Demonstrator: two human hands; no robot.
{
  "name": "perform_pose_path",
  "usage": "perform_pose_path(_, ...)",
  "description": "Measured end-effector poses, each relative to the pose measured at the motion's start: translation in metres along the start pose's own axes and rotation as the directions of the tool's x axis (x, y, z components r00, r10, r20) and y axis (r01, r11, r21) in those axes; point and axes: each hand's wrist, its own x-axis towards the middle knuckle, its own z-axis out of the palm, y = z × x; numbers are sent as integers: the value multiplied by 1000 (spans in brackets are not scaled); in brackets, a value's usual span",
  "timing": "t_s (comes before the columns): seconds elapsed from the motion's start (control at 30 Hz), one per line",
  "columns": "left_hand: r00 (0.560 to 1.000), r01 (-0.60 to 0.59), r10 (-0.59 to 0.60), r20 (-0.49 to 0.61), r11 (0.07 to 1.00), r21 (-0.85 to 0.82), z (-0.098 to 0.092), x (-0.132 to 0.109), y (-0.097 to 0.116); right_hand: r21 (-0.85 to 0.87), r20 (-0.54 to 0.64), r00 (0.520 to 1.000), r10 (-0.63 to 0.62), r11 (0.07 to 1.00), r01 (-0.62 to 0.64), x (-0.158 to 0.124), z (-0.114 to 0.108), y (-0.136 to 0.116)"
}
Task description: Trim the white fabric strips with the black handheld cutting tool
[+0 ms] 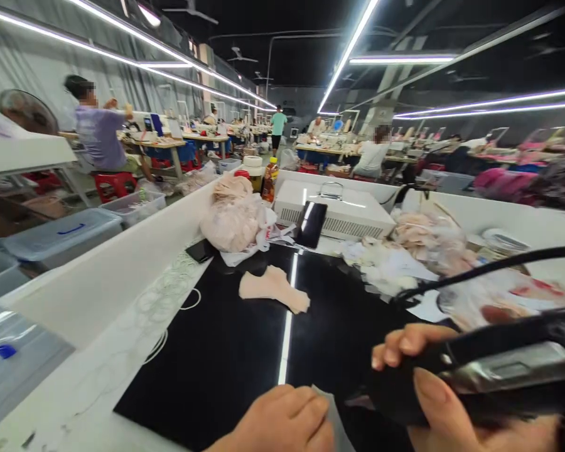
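Note:
In my right hand (445,402) is a dark corded hand tool (395,389), its silver panel facing me; its exact kind is blurred. The fingers wrap around its body. My left hand (287,417) is closed at the bottom middle, on the edge of a thin pale grey sheet (336,417) that looks like fabric. A glossy black board (230,351) lies beneath both hands. Farther up on it rests a cut beige cloth piece (273,287), apart from either hand.
A dark cable (489,267) arcs across the right side. Behind the board are a bag of beige pieces (238,223), a dark phone (312,224) and a white vented box (339,207). Pale scraps (381,263) lie at right. White strings (157,345) lie left. Seated people work beyond.

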Motion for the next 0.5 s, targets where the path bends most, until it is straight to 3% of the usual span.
perform_pose_path(0.07,997,17,-18,-79,1000,-15,0,0,-3,100,-35,998,57,994,-54,3,4,-3)
perform_pose_path(0.17,998,10,-11,-65,1000,-14,-2,0,-5,184,-43,997,56,982,-47,3,13,-2)
perform_pose_path(0.5,999,20,-21,-44,999,-26,-9,7,-5,174,-15,999,35,984,-32,-1,18,6)
